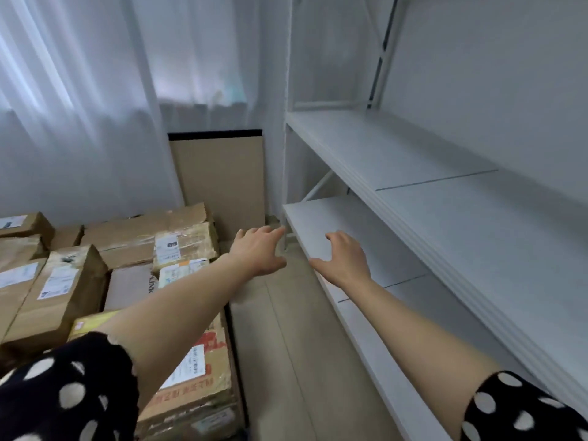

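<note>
Lower shelf ran from mid-frame to lower right, right hand over its front edge, left hand just off its end, both empty, fingers spread.

Bare left hand, bare right hand, bare forearms, black sleeves with large cream-white polka dots (cuff edges finely scalloped), ending near the elbows

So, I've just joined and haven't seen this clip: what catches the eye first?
The left hand and right hand reach out empty toward the lower shelf of a white rack on the right. At the left sits a pile of taped cardboard boxes with labels.
</note>
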